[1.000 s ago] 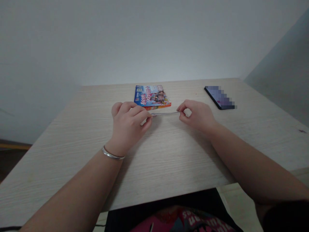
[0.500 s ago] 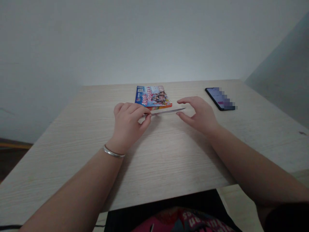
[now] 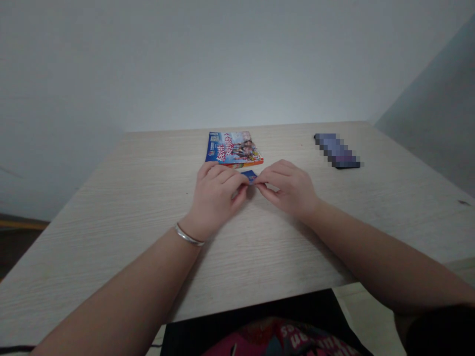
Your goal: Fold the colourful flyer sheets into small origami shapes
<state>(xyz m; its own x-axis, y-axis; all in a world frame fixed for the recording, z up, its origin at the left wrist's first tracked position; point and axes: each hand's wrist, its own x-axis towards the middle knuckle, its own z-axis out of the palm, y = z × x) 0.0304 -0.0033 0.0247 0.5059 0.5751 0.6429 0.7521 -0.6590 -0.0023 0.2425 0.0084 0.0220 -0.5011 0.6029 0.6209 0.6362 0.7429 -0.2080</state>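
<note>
Fingertips [image 3: 243, 180] of the left hand [image 3: 219, 198] and right hand [image 3: 291, 190] pinch a small blue printed paper piece [image 3: 250, 175], near side of the glossy blue rectangular booklet [image 3: 233, 147]; light, even pressure should keep the paper straight.

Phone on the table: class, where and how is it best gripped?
The phone is probably best pinched by its long edges, mid-length, from above: it lies flat on the table, narrower across than along. The right hand is nearer.

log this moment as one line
left hand: pinching blue sheet | right hand: pinching its edge | booklets: beyond sheet | phone: beyond right hand
</note>
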